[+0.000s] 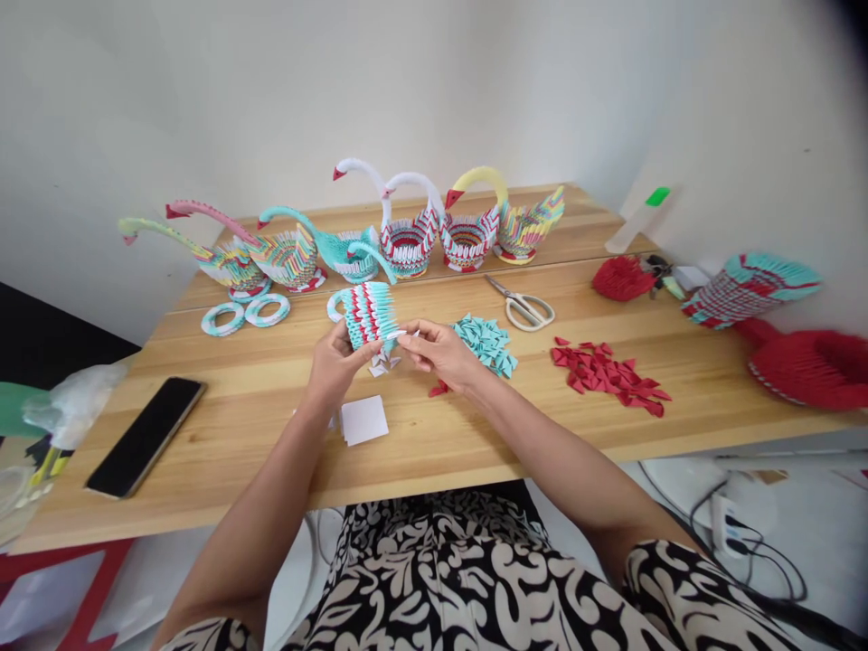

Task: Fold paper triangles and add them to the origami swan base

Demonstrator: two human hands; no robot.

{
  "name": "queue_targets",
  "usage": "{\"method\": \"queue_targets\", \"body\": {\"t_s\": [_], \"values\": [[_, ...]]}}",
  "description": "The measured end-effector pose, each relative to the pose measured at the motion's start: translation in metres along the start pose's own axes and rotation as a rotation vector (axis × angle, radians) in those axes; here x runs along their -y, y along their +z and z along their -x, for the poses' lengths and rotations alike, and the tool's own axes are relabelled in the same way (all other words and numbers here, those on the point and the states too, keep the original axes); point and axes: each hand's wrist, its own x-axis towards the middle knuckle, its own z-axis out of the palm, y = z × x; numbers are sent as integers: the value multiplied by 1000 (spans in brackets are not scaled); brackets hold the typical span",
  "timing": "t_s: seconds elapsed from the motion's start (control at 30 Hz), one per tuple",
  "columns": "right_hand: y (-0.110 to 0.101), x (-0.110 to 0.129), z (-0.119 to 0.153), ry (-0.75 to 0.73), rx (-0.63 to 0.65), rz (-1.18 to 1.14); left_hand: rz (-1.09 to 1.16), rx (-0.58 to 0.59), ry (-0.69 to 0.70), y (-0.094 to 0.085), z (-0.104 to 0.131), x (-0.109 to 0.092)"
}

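My left hand point(335, 355) is wrapped round the near left side of a ring-shaped body of folded paper pieces point(366, 315), striped turquoise, red and white and tilted on its side. With fingertips pinched, my right hand point(438, 351) holds a small white paper piece point(401, 334) at the body's right edge; whether it is joined there I cannot tell. Below my hands lie a few white folded pieces point(382, 364) and a stack of white paper squares point(364, 419). A pile of turquoise folded pieces point(485, 344) sits just right of my right hand.
Several finished paper swans point(409, 244) line the table's back. White-handled scissors point(529, 310) and red folded pieces point(610, 375) lie to the right, a phone point(146, 437) at the left. Two paper rings point(223, 318) lie behind it. A large red paper model point(806, 366) stands far right.
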Motion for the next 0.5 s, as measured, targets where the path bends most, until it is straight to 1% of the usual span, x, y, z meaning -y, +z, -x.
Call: {"method": "queue_targets", "body": {"t_s": [0.27, 0.5], "values": [[3, 0, 0, 34, 2, -115, -41, 2, 41, 1, 1, 3], [8, 4, 3, 33, -82, -136, -116, 13, 120, 3, 2, 7]]}}
